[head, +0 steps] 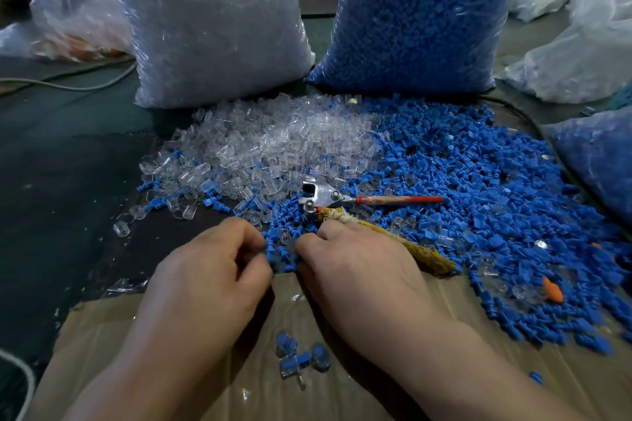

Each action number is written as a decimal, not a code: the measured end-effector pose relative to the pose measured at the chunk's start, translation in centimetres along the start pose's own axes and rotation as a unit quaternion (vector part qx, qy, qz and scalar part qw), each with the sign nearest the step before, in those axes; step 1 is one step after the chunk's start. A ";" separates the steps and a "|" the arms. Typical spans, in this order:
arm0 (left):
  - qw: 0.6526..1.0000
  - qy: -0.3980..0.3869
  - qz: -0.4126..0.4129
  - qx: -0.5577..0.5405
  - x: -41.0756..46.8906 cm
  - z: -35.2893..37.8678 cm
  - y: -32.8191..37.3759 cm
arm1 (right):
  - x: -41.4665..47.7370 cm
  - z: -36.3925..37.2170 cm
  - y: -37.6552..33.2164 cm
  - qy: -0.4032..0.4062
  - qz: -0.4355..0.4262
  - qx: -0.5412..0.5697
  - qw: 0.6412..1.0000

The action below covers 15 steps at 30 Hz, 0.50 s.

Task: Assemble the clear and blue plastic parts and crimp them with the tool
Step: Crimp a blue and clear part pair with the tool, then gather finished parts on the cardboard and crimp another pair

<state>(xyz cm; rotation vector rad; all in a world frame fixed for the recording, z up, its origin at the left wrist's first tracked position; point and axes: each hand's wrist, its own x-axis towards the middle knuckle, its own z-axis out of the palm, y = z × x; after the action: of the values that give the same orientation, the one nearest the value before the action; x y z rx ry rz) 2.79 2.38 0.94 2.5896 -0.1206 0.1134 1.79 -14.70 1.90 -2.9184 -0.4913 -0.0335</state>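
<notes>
1. Blue plastic parts (pixel 478 188) lie heaped on the right of the dark table (pixel 68 198). Clear parts (pixel 266 143) are heaped to their left, and the two piles touch.
2. The tool (pixel 325 196) lies on the blue heap just beyond the hands. Its metal head points left; one handle is red, and the other is wrapped in yellowish cloth and runs beside the right hand (pixel 359 270).
3. The left hand (pixel 212 270) and right hand rest knuckles-up at the heap's near edge, with fingers curled and tips almost meeting. Whether they pinch anything cannot be told.
4. A few joined pieces (pixel 299 357) lie on cardboard (pixel 102 335) between the wrists.
5. A clear bag (pixel 212 27) and a blue bag (pixel 420 17) stand behind.
</notes>
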 end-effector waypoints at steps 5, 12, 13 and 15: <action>0.994 0.011 -0.006 -0.113 -0.3 0.0 -0.6 | -0.1 0.0 0.1 0.034 0.019 0.009 0.999; 0.993 -0.033 0.044 -0.100 -0.2 0.0 -0.5 | -0.2 0.4 -0.5 0.039 -0.006 0.027 0.999; 0.992 -0.038 0.051 -0.106 -0.3 0.1 -0.3 | -0.1 0.5 -0.4 0.038 -0.005 0.023 0.999; 0.991 -0.045 0.057 -0.114 -0.4 0.1 -0.1 | 0.1 0.6 -0.3 0.039 0.000 0.018 0.999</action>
<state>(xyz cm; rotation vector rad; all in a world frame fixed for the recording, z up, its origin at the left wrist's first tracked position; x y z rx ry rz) 2.41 2.38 0.74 2.3586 -0.2981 0.0215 1.77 -14.32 1.39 -2.8696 -0.4750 -0.1363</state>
